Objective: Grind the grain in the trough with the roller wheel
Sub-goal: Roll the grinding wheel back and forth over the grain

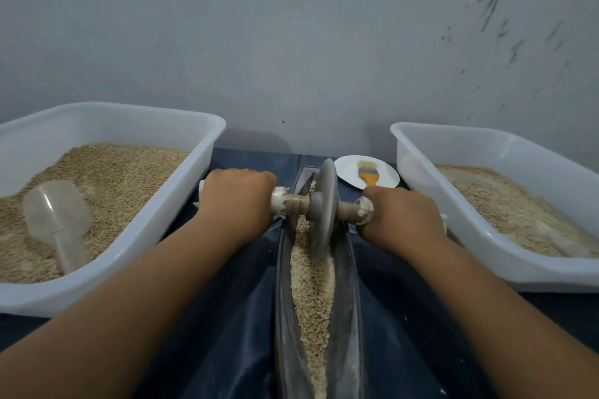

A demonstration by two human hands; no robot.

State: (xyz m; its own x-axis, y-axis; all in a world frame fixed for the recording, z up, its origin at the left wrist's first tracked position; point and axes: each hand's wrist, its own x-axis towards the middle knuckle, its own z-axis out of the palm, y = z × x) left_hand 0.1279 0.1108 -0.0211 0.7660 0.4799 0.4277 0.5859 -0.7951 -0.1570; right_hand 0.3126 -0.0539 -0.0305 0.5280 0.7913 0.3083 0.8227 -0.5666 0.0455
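Seemingly coarse, tan grain (311, 295) lines the grey trough (348, 301).

I work in a plain grain-processing room: a scuffed, stained grey wall (291, 42), two white plastic tubs (201, 152) of grain beside me, and a dark blue cloth (227, 317) under my narrow grey metal grinding trough (348, 301).

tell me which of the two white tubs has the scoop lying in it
The white tub on the left: a clear plastic scoop lies on its grain. The white tub on the right holds paler grain and no scoop shows in it.
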